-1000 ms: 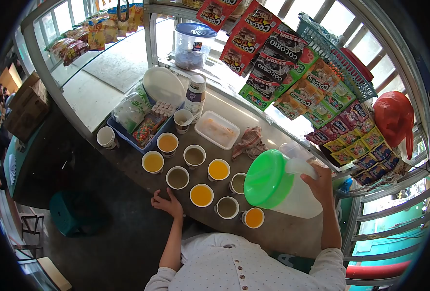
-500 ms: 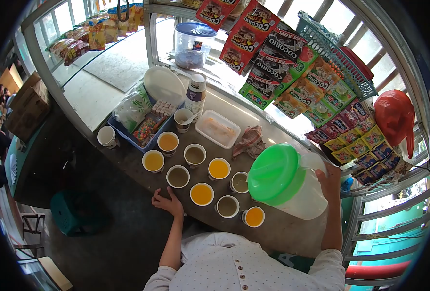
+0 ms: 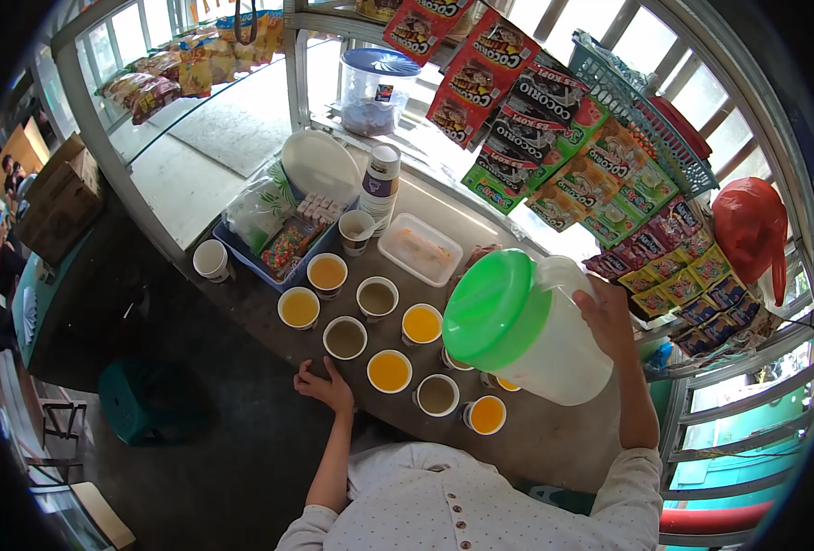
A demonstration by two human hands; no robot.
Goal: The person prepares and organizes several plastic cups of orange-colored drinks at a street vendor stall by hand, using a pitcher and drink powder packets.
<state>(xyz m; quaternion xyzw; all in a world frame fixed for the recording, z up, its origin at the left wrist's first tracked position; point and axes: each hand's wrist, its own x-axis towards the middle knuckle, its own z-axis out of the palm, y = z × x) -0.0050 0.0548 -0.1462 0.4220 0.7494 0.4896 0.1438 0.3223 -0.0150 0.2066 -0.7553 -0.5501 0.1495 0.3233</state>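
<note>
My right hand (image 3: pixel 606 317) grips the handle of a translucent plastic pitcher (image 3: pixel 567 354) with a green lid (image 3: pixel 491 308). The pitcher is tilted to the left above the cups; its spout and any stream are hidden. Under the lid, one paper cup (image 3: pixel 457 361) is partly covered, and an orange-filled cup (image 3: pixel 503 381) peeks out beside it. Several more paper cups stand in rows, some with orange drink (image 3: pixel 389 371), others with a murky greyish drink (image 3: pixel 345 338). My left hand (image 3: pixel 326 386) is at the table's near edge beside the cups, fingers loosely bent and apart, holding nothing.
Behind the cups are a blue tray (image 3: pixel 241 253) of supplies, a stack of paper cups (image 3: pixel 380 188), a cup with a spoon (image 3: pixel 356 231) and a white plastic container (image 3: pixel 421 250). Drink sachets (image 3: pixel 540 119) hang above. A green stool (image 3: pixel 136 404) stands at left.
The pitcher has moved left and tips further over the cups, now covering much of one cup and the cloth. My left hand stays by the table edge; the view has shifted slightly.
</note>
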